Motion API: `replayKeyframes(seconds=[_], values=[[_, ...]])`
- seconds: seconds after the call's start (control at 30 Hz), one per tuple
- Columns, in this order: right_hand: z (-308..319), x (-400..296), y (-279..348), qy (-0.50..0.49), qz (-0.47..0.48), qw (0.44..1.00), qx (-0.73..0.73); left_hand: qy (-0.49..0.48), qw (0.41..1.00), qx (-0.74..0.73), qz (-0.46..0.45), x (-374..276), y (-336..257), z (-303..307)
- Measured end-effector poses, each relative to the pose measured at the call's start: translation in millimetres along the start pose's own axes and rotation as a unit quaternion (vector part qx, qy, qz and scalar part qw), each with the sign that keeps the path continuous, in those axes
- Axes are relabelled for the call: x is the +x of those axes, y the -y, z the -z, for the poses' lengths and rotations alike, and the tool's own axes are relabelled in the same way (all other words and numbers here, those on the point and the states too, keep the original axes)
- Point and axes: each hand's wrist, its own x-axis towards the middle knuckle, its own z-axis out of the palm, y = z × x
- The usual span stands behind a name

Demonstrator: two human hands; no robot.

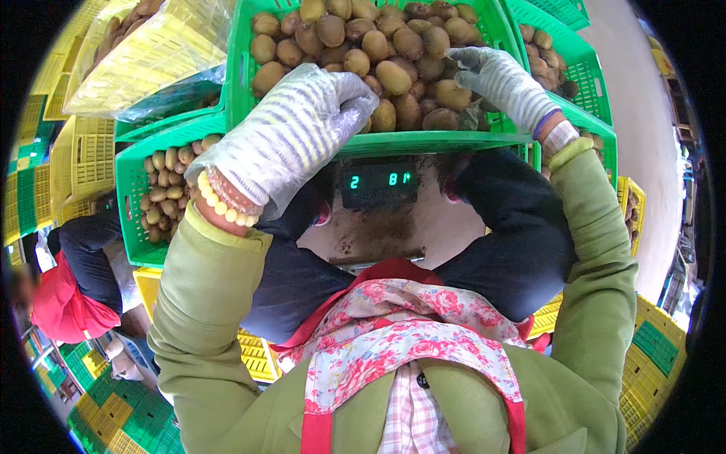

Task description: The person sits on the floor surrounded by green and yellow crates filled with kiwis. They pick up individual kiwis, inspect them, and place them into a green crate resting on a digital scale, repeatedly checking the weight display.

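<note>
Kiwifruit [393, 78] fill a green plastic crate [442, 138] in front of me. Over its near left part is my left hand [303, 116], in a striped knit glove under a clear plastic one. Its fingers curl inward; whether anything is inside them is hidden. At the crate's right side, my right hand [502, 79], gloved in striped knit, has thumb and fingers apart above the fruit, with nothing seen between them. A scrap of clear plastic film [472, 118] lies in the crate's near right corner. Below the near rim, a digital scale display [379, 186] glows with green digits.
A green crate [131, 227] of smaller kiwifruit stands at left, another green crate [598, 85] at right. A yellow crate [153, 74] with plastic lining leans at upper left. At far left sits a person in red [71, 301]. My knees flank the scale.
</note>
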Motion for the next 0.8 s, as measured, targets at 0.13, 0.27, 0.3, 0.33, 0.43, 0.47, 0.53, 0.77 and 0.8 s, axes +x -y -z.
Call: replayKeyframes(seconds=[0.13,0.27,0.3,0.33,0.43,0.47,0.53,0.77,0.8], values=[[-11.8,1.6,-1.5,0.042,-0.016,0.999,-0.012,0.013,1.000,-0.001,0.007,1.9,-0.6,-0.1],[-12.6,-0.5,7.3,0.082,-0.001,0.991,-0.105,0.033,0.999,0.003,0.007,2.8,-3.4,1.9],[-10.1,-2.2,17.4,0.097,-0.012,0.988,-0.120,0.035,0.999,0.000,0.004,2.4,-3.1,1.3],[-9.3,-2.9,22.5,0.113,-0.023,0.984,-0.135,0.033,0.999,-0.001,0.003,1.9,-2.4,0.7],[-19.1,-1.0,11.1,0.090,0.038,0.980,-0.175,0.027,1.000,-0.004,-0.001,0.8,-1.9,-0.4],[-20.3,-1.4,8.2,0.095,0.031,0.980,-0.173,0.026,1.000,-0.004,-0.001,0.7,-2.8,0.1],[-20.0,-2.2,15.2,0.106,0.020,0.980,-0.168,0.027,1.000,-0.007,0.003,0.1,-1.7,-0.3],[-25.5,0.7,13.2,0.097,0.051,0.977,-0.181,0.047,0.998,-0.030,0.018,1.8,-0.2,-2.6],[-26.1,1.0,11.0,0.091,0.062,0.977,-0.180,0.047,0.998,-0.033,0.020,1.9,-0.6,-2.0]])
